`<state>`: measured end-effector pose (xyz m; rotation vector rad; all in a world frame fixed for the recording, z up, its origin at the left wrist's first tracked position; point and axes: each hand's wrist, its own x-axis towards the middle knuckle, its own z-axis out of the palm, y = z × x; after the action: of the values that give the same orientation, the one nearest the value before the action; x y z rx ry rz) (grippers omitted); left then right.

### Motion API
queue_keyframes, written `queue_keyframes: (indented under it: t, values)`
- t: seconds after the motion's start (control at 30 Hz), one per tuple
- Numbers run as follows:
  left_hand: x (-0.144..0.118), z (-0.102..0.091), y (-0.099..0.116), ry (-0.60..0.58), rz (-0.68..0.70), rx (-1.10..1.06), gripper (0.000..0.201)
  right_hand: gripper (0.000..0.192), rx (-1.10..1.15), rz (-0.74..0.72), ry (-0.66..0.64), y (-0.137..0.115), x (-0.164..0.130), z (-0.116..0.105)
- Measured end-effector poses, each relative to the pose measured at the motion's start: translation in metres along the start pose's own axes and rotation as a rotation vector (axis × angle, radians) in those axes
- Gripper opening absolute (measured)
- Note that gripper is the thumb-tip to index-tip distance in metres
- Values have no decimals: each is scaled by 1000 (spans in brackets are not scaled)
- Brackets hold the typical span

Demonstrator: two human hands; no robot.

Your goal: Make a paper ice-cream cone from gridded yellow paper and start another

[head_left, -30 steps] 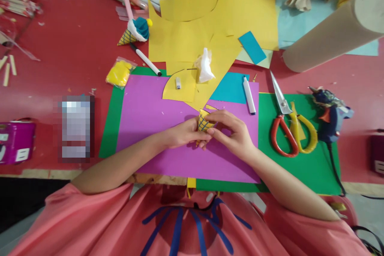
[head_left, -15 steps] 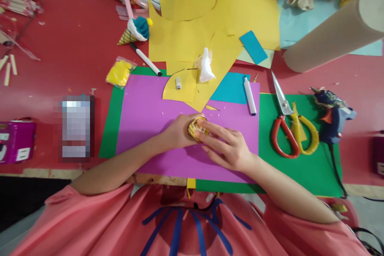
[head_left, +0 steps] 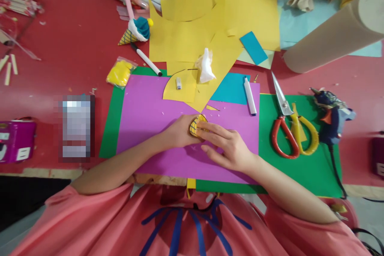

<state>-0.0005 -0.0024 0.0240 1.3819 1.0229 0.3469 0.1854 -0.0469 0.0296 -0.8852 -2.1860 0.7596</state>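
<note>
A small yellow paper cone with dark crossing lines is held over the purple sheet. My left hand is wrapped round it from the left. The fingers of my right hand close on its rim from the right and hide part of the opening. Just beyond the hands lie a yellow paper piece with a curved edge, an eraser and a crumpled white packet. A finished-looking paper ice cream cone with a blue and white top lies at the back left.
At the right, scissors and a glue gun with a cord lie on green paper. A tall pale cylinder stands at the back right. Markers, a bag of yellow clay and a blurred-out phone-like object are nearby.
The paper cone has turned slightly in my left hand, showing more of its lined outside. My right fingers have drawn closer together at its rim.
</note>
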Motion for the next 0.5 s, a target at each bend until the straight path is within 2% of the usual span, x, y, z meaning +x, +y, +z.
queue_keyframes:
  t: [0.27, 0.4, 0.5]
  values:
    - [6, -3, 5, 7, -52, -145, 29, 34, 134, 99, 1, 7, 3, -5]
    - [6, -4, 6, 6, -19, -180, 29, 31, 124, 100, 53, 6, 2, -4]
    - [6, -3, 4, 5, -8, -165, 28, 29, 168, 103, 34, 6, 3, -4]
